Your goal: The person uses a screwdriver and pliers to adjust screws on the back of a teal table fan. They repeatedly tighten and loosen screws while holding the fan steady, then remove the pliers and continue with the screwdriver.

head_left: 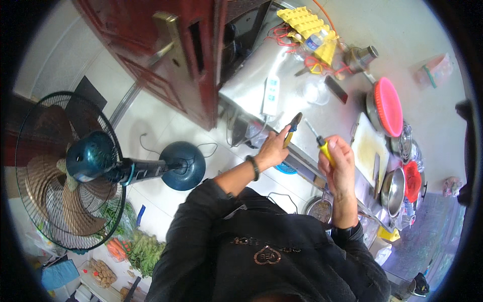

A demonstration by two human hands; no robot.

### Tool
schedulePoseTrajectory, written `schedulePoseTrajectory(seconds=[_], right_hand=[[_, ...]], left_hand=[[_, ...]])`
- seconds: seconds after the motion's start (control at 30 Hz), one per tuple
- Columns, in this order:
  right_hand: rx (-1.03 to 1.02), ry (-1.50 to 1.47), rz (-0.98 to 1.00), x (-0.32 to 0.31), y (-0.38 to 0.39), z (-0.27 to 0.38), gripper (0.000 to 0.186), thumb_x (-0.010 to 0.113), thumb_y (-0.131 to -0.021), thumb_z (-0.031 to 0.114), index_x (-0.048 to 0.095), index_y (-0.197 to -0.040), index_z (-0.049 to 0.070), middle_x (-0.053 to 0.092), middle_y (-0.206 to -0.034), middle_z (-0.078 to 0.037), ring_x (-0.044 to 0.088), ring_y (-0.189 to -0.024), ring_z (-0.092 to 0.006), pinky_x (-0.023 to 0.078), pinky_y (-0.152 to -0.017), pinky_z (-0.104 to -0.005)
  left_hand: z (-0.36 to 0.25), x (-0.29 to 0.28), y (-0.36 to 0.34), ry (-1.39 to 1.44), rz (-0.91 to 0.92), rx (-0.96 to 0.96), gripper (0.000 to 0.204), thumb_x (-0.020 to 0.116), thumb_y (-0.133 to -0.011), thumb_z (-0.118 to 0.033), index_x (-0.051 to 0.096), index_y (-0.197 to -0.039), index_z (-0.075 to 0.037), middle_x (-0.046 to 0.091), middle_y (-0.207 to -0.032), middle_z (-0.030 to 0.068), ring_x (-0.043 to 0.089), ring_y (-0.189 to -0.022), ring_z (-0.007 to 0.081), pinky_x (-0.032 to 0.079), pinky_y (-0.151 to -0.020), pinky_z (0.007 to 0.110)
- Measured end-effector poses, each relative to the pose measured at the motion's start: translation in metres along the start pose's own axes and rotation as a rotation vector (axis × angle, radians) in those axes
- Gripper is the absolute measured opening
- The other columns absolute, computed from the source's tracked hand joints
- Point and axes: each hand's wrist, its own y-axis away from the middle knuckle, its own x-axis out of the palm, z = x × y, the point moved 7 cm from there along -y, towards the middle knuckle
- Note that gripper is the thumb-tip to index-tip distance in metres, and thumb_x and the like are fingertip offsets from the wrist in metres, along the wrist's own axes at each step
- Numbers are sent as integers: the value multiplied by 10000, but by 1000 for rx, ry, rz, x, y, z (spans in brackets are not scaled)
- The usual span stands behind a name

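Note:
My left hand [273, 150], a dark bracelet on its wrist, is closed on a pair of pliers [295, 122] with blue and yellow handles. The dark jaws point away from me over the near edge of the metal counter [297, 85]. In my right hand [338, 163] is a screwdriver [323, 146] with a yellow and black handle, its shaft tilted up and to the left toward the pliers. The two tools are apart. Just beyond the pliers lies a white power strip [271, 95] on the counter. My palm hides part of the screwdriver's handle.
Yellow egg trays [305, 22], a plastic bottle [315, 40], a pink basket [388, 106], a cutting board [370, 143] with a knife [376, 168] and a steel bowl [393, 191] line the counter. At left stand a pedestal fan [95, 157] and a red door [166, 65].

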Motion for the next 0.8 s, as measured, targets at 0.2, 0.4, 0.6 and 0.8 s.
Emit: schedulePoseTrajectory(seconds=[0.2, 0.4, 0.6, 0.8], right_hand=[[93, 23, 113, -18, -20, -15, 186, 622, -1013, 232, 641, -999, 48, 575, -729, 12, 483, -587, -64, 375, -539, -207], [-55, 141, 354, 35, -50, -17, 184, 705, -919, 99, 658, -1078, 19, 662, -874, -33, 564, -662, -82, 442, -592, -211], [-114, 3, 678, 170, -46, -5, 168, 728, -863, 38, 595, -967, 41, 589, -768, -7, 489, -537, -48, 395, -478, -191], [-375, 171, 1190, 347, 58, 27, 183, 707, -890, 92, 638, -1046, 28, 624, -963, -8, 560, -781, -56, 451, -688, -198]], left_hand=[[-4, 25, -66, -91, -249, 208, 679, 654, -774, -22, 472, -1427, 24, 552, -1202, 289, 536, -1123, 463, 451, -1005, 475], [-26, -121, 79, 217, -531, 106, 412, 653, -911, -44, 597, -1319, -35, 641, -1240, 153, 665, -1062, 250, 529, -923, 335], [-81, -244, 403, -400, -1694, 147, 270, 692, -843, 26, 640, -1105, -14, 646, -1048, 84, 617, -973, 184, 488, -848, 298], [-29, -273, 568, -252, -2123, -76, 574, 720, -882, -28, 500, -1411, -2, 564, -1342, 117, 564, -1182, 203, 482, -983, 340]])
